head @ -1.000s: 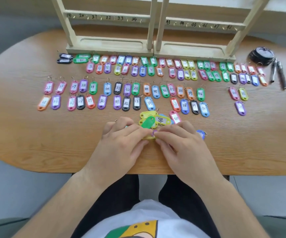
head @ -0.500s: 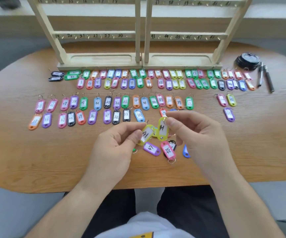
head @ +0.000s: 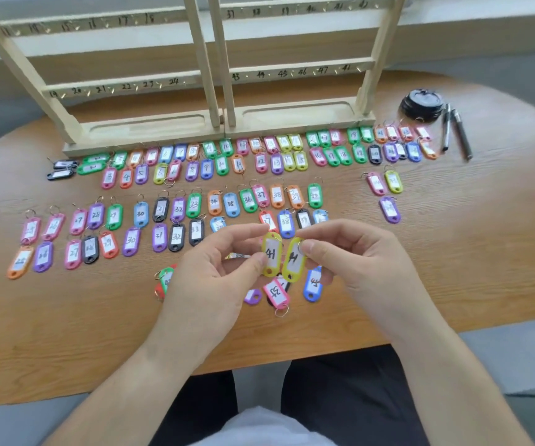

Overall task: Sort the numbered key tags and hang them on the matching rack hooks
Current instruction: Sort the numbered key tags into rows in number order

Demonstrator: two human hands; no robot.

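Wood-grain table (head: 66,317) carries a pale rack (head: 150,128) at its far side, the rails marked with handwritten numbers above small hooks. In front of the rack's left end lie two black tags (head: 62,169). From there rows of coloured tags (head: 169,210) run rightward before the rack's base, flat and label-up, the numbers climbing as they go. Further out from the rack, left of its middle, a green tag (head: 166,276) lies on the table beside the left hand (head: 208,278). That hand is raised above the table and pinches a yellow tag (head: 272,254) between thumb and forefinger, its label reading 41. On the table under it lie a purple tag (head: 253,296) and a pink tag (head: 276,292). A second yellow tag (head: 293,260) is held upright just beside the first, its label seeming to read 41 too, with a blue tag (head: 313,284) on the table beneath. The right hand (head: 366,262) pinches this second tag at its upper end between thumb and forefinger. In front of the rack's right end three tags (head: 389,210) lie apart from the rows. Beside that end sit a black round lid (head: 420,103) and two pens (head: 460,135).
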